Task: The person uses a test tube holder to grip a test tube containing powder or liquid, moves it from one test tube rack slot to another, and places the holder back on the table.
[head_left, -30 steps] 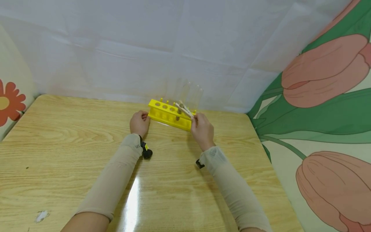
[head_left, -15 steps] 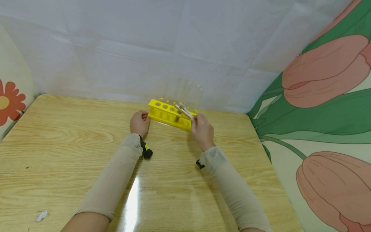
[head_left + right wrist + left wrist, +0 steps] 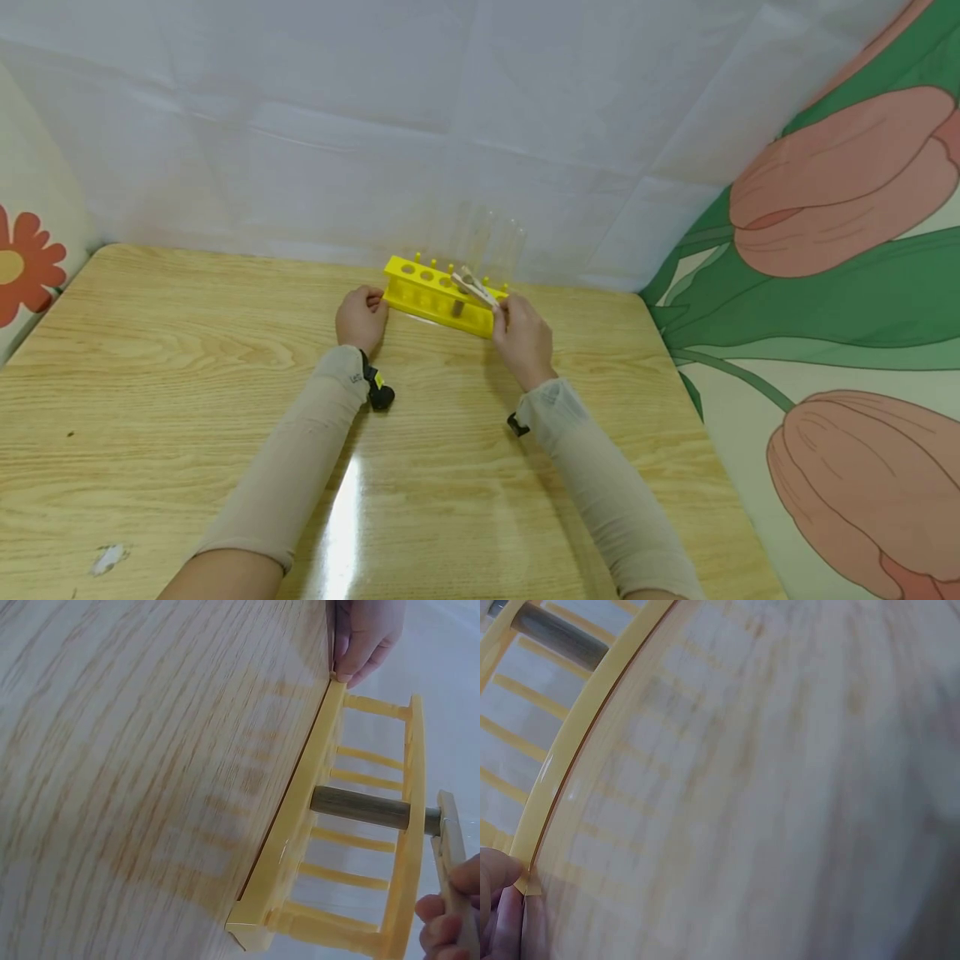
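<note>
At the centre of the head view, a yellow rack (image 3: pixel 444 317) was seen on the table (image 3: pixel 225 433), w/ a dark tube (image 3: pixel 457 308) set in 1 of its holes. The tube's upper end was met by a wooden clamp (image 3: pixel 480 290), whose handle was grasped in the curled fingers of the R hand (image 3: pixel 523 340). The rack's base, at its L end in the head view, was pinched betw. thumb & fingers of the L hand (image 3: pixel 361 319). How firmly the tube was gripped by the clamp couldn't be told.

If the clamp's handle were squeezed, the tube would prob. be let go, & a drop might follow if it were out of its hole. If it were pulled aslant, the hole's rim would likely be caught & the rack tipped, b/c only 1 end was steadied. Any slip of the L hand's pinch would make that worse. The clear tubes (image 3: pixel 516 242), faintly seen upper R of the rack near the clamp, might be knocked by a careless swing. Whether the dark stuff was loose, & so spillable, couldn't be told.
</note>
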Available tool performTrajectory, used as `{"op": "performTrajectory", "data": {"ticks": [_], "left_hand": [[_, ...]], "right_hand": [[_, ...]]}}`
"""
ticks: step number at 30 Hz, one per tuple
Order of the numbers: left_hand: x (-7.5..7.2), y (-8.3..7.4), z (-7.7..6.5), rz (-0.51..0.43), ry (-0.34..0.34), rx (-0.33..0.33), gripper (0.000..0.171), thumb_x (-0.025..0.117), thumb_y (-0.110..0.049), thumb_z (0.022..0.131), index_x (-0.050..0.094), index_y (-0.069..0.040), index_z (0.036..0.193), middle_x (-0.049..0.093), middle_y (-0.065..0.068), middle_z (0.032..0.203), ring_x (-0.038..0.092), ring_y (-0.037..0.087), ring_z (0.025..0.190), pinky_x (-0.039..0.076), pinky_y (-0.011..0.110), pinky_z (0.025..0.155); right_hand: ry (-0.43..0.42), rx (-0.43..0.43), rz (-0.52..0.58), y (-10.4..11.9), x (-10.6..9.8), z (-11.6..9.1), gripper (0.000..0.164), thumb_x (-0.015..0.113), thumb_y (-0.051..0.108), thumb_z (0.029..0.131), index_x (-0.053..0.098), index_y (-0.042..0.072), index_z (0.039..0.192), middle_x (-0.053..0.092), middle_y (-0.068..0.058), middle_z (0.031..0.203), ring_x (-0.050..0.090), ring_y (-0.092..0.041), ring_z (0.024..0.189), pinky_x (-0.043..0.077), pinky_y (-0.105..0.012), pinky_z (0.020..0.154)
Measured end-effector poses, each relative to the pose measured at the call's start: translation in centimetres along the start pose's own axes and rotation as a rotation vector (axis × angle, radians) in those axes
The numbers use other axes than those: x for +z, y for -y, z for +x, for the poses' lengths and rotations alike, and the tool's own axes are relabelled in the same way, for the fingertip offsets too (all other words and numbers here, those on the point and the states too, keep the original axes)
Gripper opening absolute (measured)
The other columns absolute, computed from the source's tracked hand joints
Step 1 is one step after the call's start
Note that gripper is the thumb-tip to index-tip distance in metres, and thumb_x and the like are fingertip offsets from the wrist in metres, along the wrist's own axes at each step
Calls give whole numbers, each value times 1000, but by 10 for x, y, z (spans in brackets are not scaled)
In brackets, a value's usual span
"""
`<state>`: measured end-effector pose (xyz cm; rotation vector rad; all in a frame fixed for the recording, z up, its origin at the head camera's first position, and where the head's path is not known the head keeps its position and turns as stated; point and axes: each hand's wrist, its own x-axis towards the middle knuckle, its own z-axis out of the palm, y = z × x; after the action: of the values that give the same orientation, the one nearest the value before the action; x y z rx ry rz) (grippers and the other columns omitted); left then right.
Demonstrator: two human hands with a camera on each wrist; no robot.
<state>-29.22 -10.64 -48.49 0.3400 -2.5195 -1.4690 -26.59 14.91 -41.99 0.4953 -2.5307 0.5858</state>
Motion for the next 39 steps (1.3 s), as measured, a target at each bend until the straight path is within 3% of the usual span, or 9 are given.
{"op": "performTrajectory", "data": {"ticks": [39], "left_hand": [[-2,-3,-2,-8,13,-6,28,56,-11,103,63,5,125,61,22,122,61,35,114,52,44,101]], "right_hand": [[-75,-45,-43,-4,1,1,13,63,9,98,64,-1,92,65,-15,83,58,-28,59,51,-42,49]]}}
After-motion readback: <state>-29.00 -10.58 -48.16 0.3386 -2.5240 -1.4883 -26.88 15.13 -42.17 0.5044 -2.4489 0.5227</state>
